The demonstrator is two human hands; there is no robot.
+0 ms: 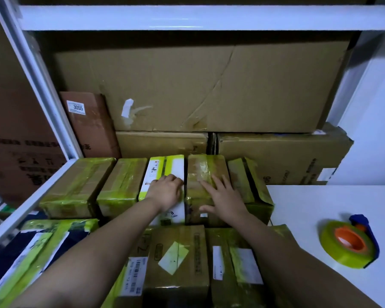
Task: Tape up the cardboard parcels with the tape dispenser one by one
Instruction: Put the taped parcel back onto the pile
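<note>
Both forearms are reaching forward from the bottom edge over the nearest row of brown parcels (178, 263), which are carrying labels and only short pieces of yellow-green tape. I am resting my left hand (166, 192) on the white parcel (165, 172) in the far row, at about 12 o'clock; its fingers are curling at the parcel's right edge, and I cannot tell if they are really gripping it. My right hand (223, 197) is lying flat with straight, spread fingers on the brown parcel (206, 174) just beside it, holding nothing. The tape dispenser (350, 243), with its yellow-green roll, is sitting untouched on the white table (320, 201) at about 3 o'clock, well apart from both hands. The far-row parcels at 10 and 11 o'clock are already showing wide yellow-green bands, so I am judging that much of the taping is done. The one under my right hand is showing mostly clear tape and may be the next.
</note>
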